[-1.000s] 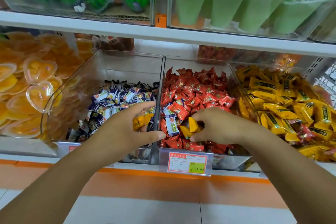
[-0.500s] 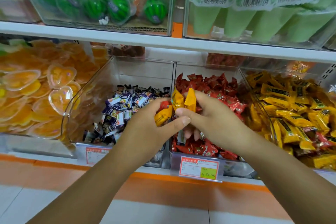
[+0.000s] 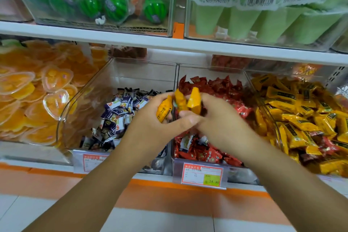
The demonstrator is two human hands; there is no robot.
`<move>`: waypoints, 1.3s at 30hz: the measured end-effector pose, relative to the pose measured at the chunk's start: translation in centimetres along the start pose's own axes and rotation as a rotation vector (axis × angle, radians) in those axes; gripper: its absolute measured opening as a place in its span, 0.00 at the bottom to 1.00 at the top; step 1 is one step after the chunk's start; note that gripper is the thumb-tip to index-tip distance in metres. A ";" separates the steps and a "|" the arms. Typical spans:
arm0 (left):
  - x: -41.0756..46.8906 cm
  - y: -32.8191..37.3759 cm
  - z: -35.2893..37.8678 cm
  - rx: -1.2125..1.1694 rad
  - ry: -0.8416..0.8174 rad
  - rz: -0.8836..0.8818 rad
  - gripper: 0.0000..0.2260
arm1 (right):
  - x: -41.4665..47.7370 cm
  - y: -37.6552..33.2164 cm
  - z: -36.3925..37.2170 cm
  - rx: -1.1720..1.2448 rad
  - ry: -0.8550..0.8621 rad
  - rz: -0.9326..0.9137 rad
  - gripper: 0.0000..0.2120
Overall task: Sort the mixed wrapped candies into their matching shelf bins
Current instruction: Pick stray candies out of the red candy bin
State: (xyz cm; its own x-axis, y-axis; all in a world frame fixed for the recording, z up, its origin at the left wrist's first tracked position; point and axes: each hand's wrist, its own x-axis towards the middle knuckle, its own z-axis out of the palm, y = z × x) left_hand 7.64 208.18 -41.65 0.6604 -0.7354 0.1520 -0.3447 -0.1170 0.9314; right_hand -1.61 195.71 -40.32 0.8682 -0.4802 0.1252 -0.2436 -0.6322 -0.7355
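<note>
Both hands have lifted clear of the bins and met above the wall between the purple bin (image 3: pixel 143 73) and the red bin (image 3: pixel 216 69). The left hand (image 3: pixel 150 128) has its grip curled round one yellow candy (image 3: pixel 164 111). The right hand (image 3: pixel 222 118) pinches two more yellow candies (image 3: pixel 194 100) upright in its grip, just beside the left one. So three yellow strays are out of the wrong bins, but none has reached the yellow bin (image 3: pixel 267 113) at the right, well apart from the hands. Work is left: white-and-purple wrappers (image 3: pixel 185 142) lie in the near part of the red bin, and red wrappers (image 3: pixel 320 141) lie among the yellow ones. The sort looks partway through at best.
</note>
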 end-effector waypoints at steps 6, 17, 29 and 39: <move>0.1 0.2 0.4 -0.117 0.114 -0.013 0.09 | 0.3 -0.6 2.0 -0.015 -0.019 -0.161 0.08; 0.4 -1.0 -3.0 -0.097 0.273 -0.102 0.07 | 0.9 3.1 -4.0 -0.228 -0.067 0.002 0.14; -0.2 -1.0 -3.7 -0.149 0.127 -0.090 0.15 | 1.7 4.9 2.2 -0.498 -0.145 -0.082 0.18; 0.1 -2.8 -4.9 -0.128 0.079 -0.110 0.08 | 2.2 4.8 -3.1 -0.113 -0.037 0.013 0.02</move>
State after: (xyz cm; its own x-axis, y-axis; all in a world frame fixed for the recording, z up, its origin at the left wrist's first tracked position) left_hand 11.97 211.73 -42.61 0.7416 -0.6674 0.0676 -0.1830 -0.1044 0.9775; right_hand -2.20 189.75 -41.51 0.8797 -0.4669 0.0901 -0.2998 -0.6917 -0.6570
